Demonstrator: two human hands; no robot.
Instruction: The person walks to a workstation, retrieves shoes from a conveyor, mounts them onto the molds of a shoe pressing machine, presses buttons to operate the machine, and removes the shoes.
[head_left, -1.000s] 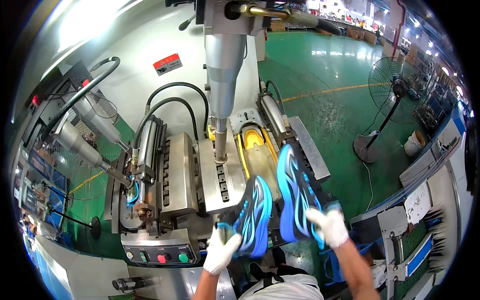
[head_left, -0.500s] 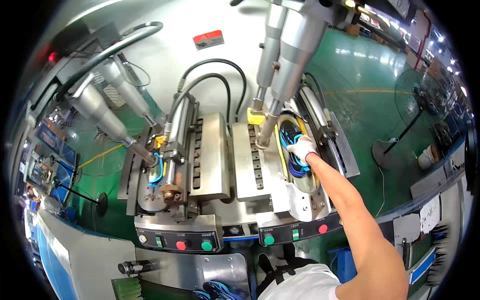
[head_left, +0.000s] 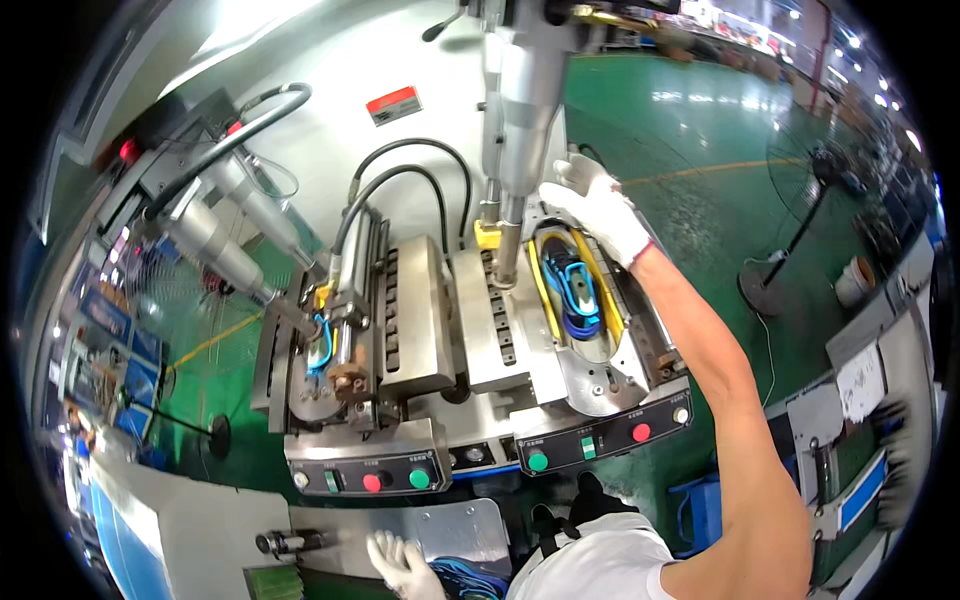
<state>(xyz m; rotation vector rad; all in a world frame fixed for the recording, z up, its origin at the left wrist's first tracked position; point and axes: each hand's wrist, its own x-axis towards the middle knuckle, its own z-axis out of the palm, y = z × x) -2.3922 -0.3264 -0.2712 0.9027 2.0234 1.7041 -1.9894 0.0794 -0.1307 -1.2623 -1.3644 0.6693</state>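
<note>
My right hand [head_left: 602, 212], in a white glove, reaches over the far end of the right press station, thumb and fingers apart, holding nothing that I can see. Below it a dark shoe [head_left: 583, 325] with bright blue trim lies in that station between yellow strips. My left hand [head_left: 403, 568], gloved too, is at the lower edge above a metal shelf [head_left: 450, 525], its fingers stretched out and apart. Right beside it, dark shoes [head_left: 468, 578] with blue laces are partly cut off by the frame. Another blue-trimmed piece [head_left: 321, 345] sits in the left station, mostly hidden by machine parts.
Silver press cylinders [head_left: 530, 115] hang over the right station. A control panel [head_left: 605, 440] with green and red buttons runs along the machine's front, and a second panel [head_left: 370, 478] sits left. A standing fan [head_left: 800, 230] and a white bucket [head_left: 855, 280] are at right.
My right hand has left the shoe in the right station and moved up to its far end. My left hand has come into view beside the lower shoes. The view has shifted somewhat.
</note>
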